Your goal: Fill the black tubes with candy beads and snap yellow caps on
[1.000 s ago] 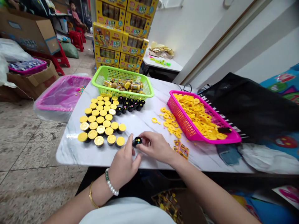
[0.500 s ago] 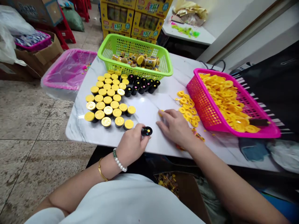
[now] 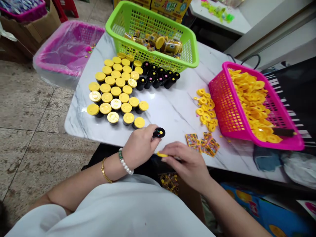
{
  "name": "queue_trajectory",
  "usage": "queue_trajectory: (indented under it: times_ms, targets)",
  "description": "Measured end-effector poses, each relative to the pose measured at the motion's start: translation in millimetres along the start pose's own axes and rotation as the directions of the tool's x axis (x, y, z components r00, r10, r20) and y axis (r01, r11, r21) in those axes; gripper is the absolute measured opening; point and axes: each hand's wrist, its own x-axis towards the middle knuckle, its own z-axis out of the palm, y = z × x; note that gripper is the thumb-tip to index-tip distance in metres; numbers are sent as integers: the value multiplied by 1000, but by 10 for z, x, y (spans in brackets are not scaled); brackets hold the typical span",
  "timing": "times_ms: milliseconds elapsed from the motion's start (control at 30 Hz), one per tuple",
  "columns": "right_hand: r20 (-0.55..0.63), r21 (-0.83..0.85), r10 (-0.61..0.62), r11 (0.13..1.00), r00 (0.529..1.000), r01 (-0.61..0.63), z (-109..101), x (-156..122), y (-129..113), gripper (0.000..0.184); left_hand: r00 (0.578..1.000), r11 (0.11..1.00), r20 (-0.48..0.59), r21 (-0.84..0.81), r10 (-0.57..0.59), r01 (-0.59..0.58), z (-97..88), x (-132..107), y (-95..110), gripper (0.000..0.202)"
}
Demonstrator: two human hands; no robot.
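Note:
My left hand is closed around a small black cup, whose mouth faces me with small coloured bits showing inside. Just to the right, my right hand pinches a yellow plastic lid between thumb and fingers, held edge-on near the table's front edge. The lid and the cup are apart. Beyond my left hand stand rows of black cups with yellow lids. Several open black cups are grouped behind them. Loose yellow ring-shaped lids lie farther right.
A green basket of filled tubs stands at the back. The pink basket on the right holds many yellow pieces. Small printed cards lie near the front edge. A plastic-lined pink basket is left of the table.
My right hand has come back toward me from the loose lids, bringing a yellow lid nearer the cup. The printed cards are now uncovered. My view has tipped downward.

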Motion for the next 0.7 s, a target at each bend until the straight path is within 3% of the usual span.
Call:
queue_trajectory:
  times_ms: [67, 167, 233, 367, 700]
  targets:
    - [13, 119, 142, 983, 990, -143, -70, 170, -63, 11, 1000, 1000, 6, 6, 10, -10, -2, 1, -1, 20]
    - [65, 320, 360, 876, 931, -361, -142, 366, -109, 30, 999, 1000, 23, 10, 21, -22, -6, 5, -2, 18]
    - [76, 402, 434, 810, 898, -426, -170, 450, -111, 36, 999, 1000, 43, 7, 24, -24, -13, 8, -1, 17]
    - [87, 385, 454, 806, 887, -450, -196, 578, -64, 25, 997, 999, 65, -17, 32, -31, -22, 11, -5, 11]
    - [142, 406, 520, 746, 842, -528, -141, 656, 52, 32, 995, 998, 86, -46, 41, -37, -10, 6, -26, 6]
